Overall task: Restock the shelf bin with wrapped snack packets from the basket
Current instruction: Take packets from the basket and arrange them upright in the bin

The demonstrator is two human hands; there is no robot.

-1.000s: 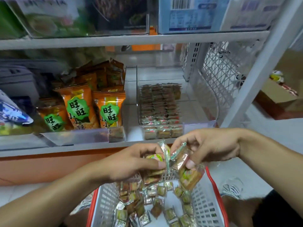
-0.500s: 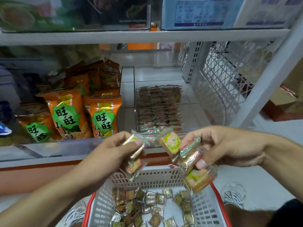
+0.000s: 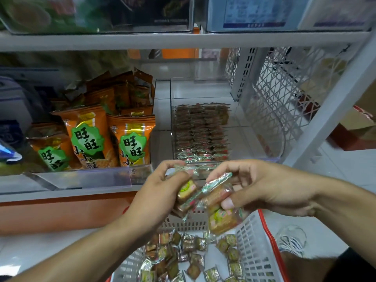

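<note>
My left hand (image 3: 162, 192) grip pinches wrapped packets (image 3: 186, 191); right hand (image 3: 262, 188) grip clenches more packets (image 3: 220, 218). Both above white basket (image 3: 256, 247) at 6 o'clock, loose packets inside. Clear shelf bin (image 3: 200, 131) at 12 o'clock, rows stacked within. Clear front lip (image 3: 254, 160) of shelf between hands and bin. Orange snack bags (image 3: 132, 141) at 10 o'clock.

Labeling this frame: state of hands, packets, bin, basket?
left hand: gripping snack packets
right hand: pinching more packets
shelf bin: clear, partly filled with rows of packets
basket: below the hands, loose packets inside
orange snack bags: upright on the shelf
</note>
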